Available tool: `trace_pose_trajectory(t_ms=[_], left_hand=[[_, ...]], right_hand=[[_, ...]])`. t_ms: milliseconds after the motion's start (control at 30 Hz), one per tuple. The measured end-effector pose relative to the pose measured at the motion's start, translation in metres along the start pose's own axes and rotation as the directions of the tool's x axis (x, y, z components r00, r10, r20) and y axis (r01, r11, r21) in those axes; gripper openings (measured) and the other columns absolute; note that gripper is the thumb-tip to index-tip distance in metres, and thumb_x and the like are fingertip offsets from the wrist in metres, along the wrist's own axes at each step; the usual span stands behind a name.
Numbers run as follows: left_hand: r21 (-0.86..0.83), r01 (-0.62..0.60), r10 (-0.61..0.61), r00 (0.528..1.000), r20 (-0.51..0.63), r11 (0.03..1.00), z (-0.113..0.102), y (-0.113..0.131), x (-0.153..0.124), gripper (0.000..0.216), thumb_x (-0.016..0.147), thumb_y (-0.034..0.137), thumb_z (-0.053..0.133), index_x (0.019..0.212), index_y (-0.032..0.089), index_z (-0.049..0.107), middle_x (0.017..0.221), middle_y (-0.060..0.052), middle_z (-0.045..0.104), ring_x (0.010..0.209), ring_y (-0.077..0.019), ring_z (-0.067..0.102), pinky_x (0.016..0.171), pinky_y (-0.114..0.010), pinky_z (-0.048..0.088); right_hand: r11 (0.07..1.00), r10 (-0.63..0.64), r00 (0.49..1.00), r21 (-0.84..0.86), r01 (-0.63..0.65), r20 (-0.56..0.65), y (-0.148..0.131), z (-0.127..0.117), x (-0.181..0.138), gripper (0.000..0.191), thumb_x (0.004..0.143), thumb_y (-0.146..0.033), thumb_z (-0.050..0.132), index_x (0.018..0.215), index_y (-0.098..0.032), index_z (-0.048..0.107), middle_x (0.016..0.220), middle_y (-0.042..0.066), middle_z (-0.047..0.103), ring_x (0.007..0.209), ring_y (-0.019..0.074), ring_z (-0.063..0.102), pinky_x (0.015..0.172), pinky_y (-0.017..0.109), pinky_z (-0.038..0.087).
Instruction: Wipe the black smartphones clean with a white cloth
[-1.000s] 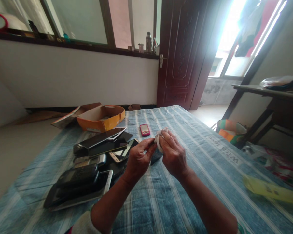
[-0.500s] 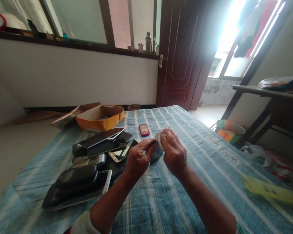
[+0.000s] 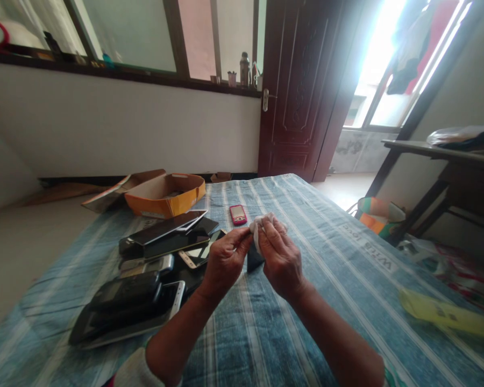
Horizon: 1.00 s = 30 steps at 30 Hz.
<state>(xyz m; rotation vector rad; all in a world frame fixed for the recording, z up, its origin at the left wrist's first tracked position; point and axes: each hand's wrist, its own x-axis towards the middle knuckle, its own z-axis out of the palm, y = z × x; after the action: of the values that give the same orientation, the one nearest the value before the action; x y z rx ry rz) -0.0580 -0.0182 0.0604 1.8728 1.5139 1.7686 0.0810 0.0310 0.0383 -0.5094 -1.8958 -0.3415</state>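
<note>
My right hand [image 3: 282, 255] is closed around a crumpled white cloth [image 3: 262, 223]. Fingertips pinched, my left hand [image 3: 228, 258] meets the cloth from the left; what it grips is mostly covered by the fingers and cloth. Below and between the hands a dark flat piece [image 3: 255, 260] shows, partly hidden. A pink mobile phone [image 3: 238, 215] lies face up just beyond the hands. To the left is a loose pile of devices, among them a black smartphone [image 3: 165, 231], a gold-edged smartphone [image 3: 196, 255], a black chunky device [image 3: 125, 293] and a white-edged tablet [image 3: 177, 301].
An open orange cardboard box [image 3: 165, 201] stands behind the pile, its flap leaning left. Blue striped fabric [image 3: 326, 322] covers the surface. A yellow packet [image 3: 443, 314] lies at the right edge. Beyond are a dark table [image 3: 439, 153] and a brown door [image 3: 298, 97].
My right hand has moved slightly left with the cloth, which now covers the small dark part that showed at my left fingertips. The pile and pink phone stay put.
</note>
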Motion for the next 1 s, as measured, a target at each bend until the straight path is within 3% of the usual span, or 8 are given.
trace_pose_trajectory(t_ms=[100, 333, 567, 833, 933, 1000], left_hand=[[-0.001, 0.004, -0.004, 1.0, 0.006, 1.0, -0.001, 0.001, 0.0, 0.018, 0.087, 0.028, 0.061, 0.096, 0.018, 0.073, 0.093, -0.004, 0.075, 0.085, -0.0179, 0.07, 0.081, -0.026, 0.054], [0.057, -0.017, 0.017, 1.0, 0.003, 0.998, 0.001, 0.004, -0.001, 0.018, 0.087, 0.028, 0.06, 0.095, 0.018, 0.072, 0.09, -0.004, 0.075, 0.083, -0.0181, 0.069, 0.082, -0.028, 0.055], [0.02, -0.01, 0.009, 0.999, 0.037, 1.0, 0.0, 0.006, 0.0, 0.02, 0.087, 0.031, 0.06, 0.097, 0.019, 0.072, 0.095, -0.005, 0.075, 0.084, -0.0187, 0.069, 0.08, -0.028, 0.055], [0.07, -0.029, 0.027, 0.999, 0.033, 0.997, 0.001, 0.007, -0.001, 0.019, 0.087, 0.029, 0.059, 0.094, 0.018, 0.072, 0.088, -0.005, 0.075, 0.08, -0.0187, 0.07, 0.08, -0.03, 0.055], [0.074, -0.03, 0.027, 0.999, 0.036, 0.997, 0.001, 0.008, -0.001, 0.019, 0.088, 0.029, 0.058, 0.094, 0.018, 0.071, 0.087, -0.004, 0.074, 0.079, -0.0184, 0.069, 0.077, -0.028, 0.056], [0.082, -0.03, 0.028, 0.999, 0.025, 0.996, 0.001, 0.008, -0.001, 0.018, 0.087, 0.029, 0.058, 0.093, 0.017, 0.071, 0.087, -0.004, 0.074, 0.079, -0.0182, 0.069, 0.077, -0.028, 0.055]], right_hand=[[1.0, -0.005, 1.0, 0.004, 0.005, -0.007, 0.001, 0.0, 0.001, 0.038, 0.094, -0.006, 0.044, 0.129, -0.008, 0.058, 0.13, 0.02, 0.06, 0.135, 0.0307, 0.042, 0.108, 0.046, 0.044], [0.989, 0.141, 0.99, -0.041, -0.142, -0.02, 0.014, -0.002, 0.002, 0.036, 0.096, -0.008, 0.039, 0.122, -0.013, 0.063, 0.126, 0.017, 0.063, 0.133, 0.0291, 0.046, 0.105, 0.046, 0.047], [0.997, 0.078, 0.996, 0.025, -0.079, 0.041, -0.007, -0.005, 0.007, 0.035, 0.094, -0.008, 0.044, 0.124, -0.016, 0.06, 0.13, 0.015, 0.061, 0.135, 0.0287, 0.043, 0.107, 0.047, 0.044], [0.975, 0.219, 0.975, 0.029, -0.221, 0.043, 0.019, -0.001, 0.001, 0.037, 0.092, -0.006, 0.04, 0.122, -0.016, 0.059, 0.128, 0.016, 0.06, 0.132, 0.0284, 0.045, 0.105, 0.045, 0.044], [0.933, 0.334, 0.94, 0.118, -0.34, 0.07, 0.025, 0.001, 0.002, 0.037, 0.088, -0.004, 0.038, 0.115, -0.015, 0.061, 0.116, 0.015, 0.064, 0.118, 0.0253, 0.057, 0.097, 0.039, 0.049], [0.88, 0.417, 0.9, 0.19, -0.435, 0.127, 0.026, 0.003, 0.0, 0.035, 0.082, -0.002, 0.04, 0.103, -0.017, 0.064, 0.098, 0.009, 0.067, 0.095, 0.0209, 0.064, 0.082, 0.032, 0.052]])
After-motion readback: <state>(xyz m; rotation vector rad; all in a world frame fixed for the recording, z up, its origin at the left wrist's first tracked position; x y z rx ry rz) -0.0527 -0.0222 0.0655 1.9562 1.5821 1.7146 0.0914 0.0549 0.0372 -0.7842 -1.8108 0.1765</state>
